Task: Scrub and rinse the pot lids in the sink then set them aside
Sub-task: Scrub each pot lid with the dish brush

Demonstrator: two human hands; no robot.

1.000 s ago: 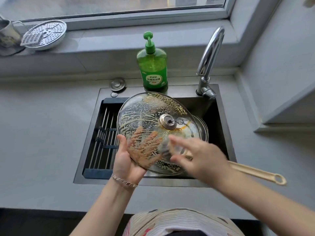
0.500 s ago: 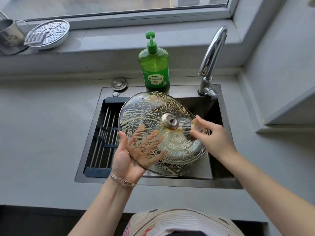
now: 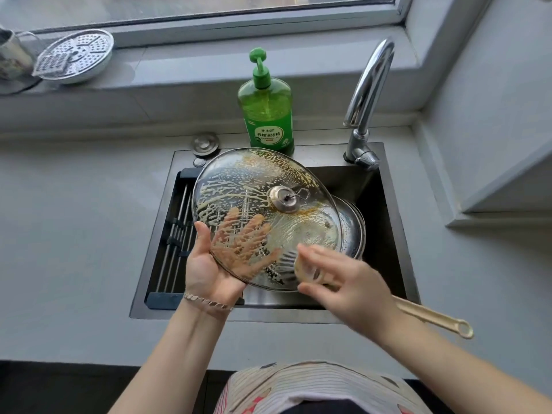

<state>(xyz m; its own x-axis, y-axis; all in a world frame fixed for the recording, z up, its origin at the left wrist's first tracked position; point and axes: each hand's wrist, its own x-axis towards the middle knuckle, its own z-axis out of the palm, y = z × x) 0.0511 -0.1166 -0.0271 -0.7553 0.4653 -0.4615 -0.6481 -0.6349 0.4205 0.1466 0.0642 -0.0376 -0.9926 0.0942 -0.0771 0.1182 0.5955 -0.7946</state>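
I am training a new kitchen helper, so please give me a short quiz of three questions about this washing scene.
1. True or false: the glass lid lies flat on the counter.
2. What does the right hand hold? A) a sponge B) a long-handled brush C) a cup
3. Fill in: the soap bottle stands to the ___ of the faucet.
Key: 1 false, the left hand holds it tilted over the sink; 2 B; 3 left.

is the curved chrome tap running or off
Looks off: no water stream shows below the curved chrome tap or in the dark sink.
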